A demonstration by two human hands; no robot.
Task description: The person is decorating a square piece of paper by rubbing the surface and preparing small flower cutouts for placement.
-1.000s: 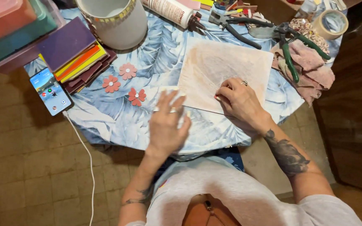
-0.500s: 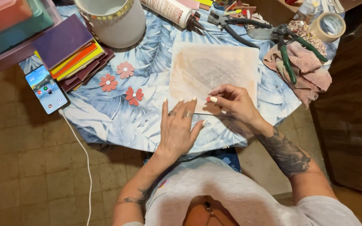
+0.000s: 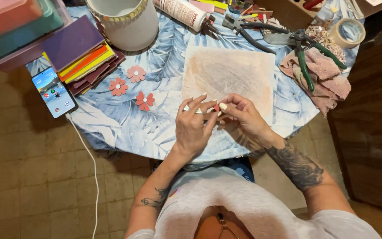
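Observation:
My left hand [image 3: 194,125] and my right hand [image 3: 242,114] meet at the near edge of a pale, stained square board [image 3: 229,76] on the round table. Between the fingertips of both hands sits a tiny reddish piece [image 3: 216,107]. Which hand carries its weight I cannot tell; both pinch at it. Three red flower shapes [image 3: 133,86] lie on the leaf-print cloth [image 3: 111,117] to the left of my left hand.
A stack of coloured sheets [image 3: 82,59] and a phone [image 3: 54,92] with a white cable lie at the left. A white bucket [image 3: 127,20], a glue tube [image 3: 183,12], green-handled pliers [image 3: 303,55], a pink rag [image 3: 323,79] and a tape roll [image 3: 346,32] line the far side.
Both hands lifted off the board's near edge and came together. The small reddish piece now sits pinched between their fingertips.

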